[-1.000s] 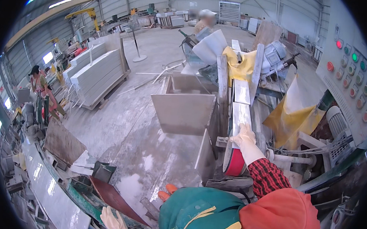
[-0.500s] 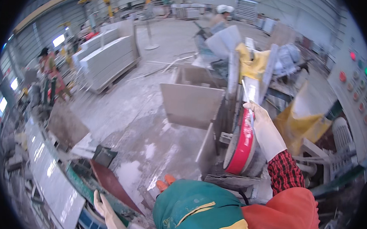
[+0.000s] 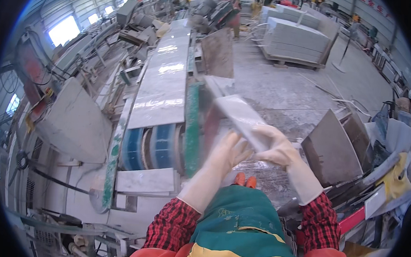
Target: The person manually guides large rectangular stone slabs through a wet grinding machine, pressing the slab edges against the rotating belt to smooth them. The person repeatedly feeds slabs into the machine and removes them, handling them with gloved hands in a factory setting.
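Note:
A pale stone tile (image 3: 244,113), smeared by motion, hangs tilted in front of me, its far end pointing left. My right hand (image 3: 279,148), in a cream glove, grips its near right side, thumb and fingers around the edge. Just left of the tile's near end is my left hand (image 3: 228,152), gloved alike, fingers stretched and apart; whether they touch the tile is unclear. Left of my hands runs a conveyor with blue belts (image 3: 162,147), carrying a row of glossy pale slabs (image 3: 160,90). More cut tiles (image 3: 147,180) lie at its near end.
A green rail (image 3: 193,127) edges the conveyor. Brown boards (image 3: 333,148) stand upright at right, close to a red-rimmed machine part (image 3: 352,220). A large slab (image 3: 76,120) leans at left. Stacked white blocks (image 3: 295,40) sit on a pallet further off.
My view has swung left from the red-rimmed wheel to the conveyor. The right hand has brought the thin pale piece across, and the left hand has come up beside it.

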A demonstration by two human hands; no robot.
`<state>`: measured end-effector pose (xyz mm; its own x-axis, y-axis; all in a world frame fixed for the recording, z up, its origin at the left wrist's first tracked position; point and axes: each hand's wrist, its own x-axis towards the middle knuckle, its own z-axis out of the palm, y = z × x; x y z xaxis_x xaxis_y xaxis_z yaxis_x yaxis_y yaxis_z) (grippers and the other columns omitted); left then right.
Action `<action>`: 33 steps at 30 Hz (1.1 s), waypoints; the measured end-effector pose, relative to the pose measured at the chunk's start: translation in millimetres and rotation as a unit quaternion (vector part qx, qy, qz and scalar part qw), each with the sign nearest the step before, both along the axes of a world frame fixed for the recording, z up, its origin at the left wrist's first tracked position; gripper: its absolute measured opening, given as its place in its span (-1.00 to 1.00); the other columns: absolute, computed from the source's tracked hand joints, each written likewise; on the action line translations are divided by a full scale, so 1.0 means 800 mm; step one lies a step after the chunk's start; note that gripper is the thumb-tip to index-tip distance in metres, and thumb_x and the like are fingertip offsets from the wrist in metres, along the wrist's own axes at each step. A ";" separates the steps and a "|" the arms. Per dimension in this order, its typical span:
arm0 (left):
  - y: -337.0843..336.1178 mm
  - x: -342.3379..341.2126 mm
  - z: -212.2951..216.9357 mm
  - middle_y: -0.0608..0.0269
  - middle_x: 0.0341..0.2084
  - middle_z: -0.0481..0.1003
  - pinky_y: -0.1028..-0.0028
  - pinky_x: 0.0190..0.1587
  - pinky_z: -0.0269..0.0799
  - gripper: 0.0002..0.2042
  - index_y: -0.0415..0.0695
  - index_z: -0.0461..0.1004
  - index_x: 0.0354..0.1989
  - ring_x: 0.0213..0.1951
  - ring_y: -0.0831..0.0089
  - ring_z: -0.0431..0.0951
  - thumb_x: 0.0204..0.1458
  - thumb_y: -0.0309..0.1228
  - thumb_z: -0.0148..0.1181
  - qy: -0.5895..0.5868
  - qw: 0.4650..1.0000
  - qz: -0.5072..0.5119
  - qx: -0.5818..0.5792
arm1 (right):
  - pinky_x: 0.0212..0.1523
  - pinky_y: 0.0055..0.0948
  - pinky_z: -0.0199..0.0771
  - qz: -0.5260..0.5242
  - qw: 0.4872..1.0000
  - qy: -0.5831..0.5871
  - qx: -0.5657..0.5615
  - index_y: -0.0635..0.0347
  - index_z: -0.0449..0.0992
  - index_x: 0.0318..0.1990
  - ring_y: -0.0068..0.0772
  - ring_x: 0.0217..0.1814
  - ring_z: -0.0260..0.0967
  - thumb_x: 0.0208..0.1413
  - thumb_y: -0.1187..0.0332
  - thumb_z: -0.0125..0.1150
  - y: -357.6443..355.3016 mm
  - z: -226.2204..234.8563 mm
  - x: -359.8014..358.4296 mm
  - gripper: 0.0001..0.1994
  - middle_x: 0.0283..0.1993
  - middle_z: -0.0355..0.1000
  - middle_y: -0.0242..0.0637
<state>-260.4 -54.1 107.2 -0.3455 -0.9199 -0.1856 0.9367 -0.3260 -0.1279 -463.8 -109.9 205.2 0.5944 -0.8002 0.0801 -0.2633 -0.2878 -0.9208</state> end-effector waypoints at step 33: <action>0.017 0.333 -0.078 0.28 -0.03 0.58 0.33 -0.15 0.57 -0.67 -0.10 0.49 0.05 -0.13 0.27 0.62 0.19 -0.21 0.15 -0.392 0.766 0.345 0.376 | 0.37 -0.32 0.23 -0.487 0.870 0.075 -0.009 0.39 0.39 0.26 -0.17 0.33 0.32 0.18 0.44 0.32 0.107 -0.236 -0.481 -0.50 0.26 0.40 0.01</action>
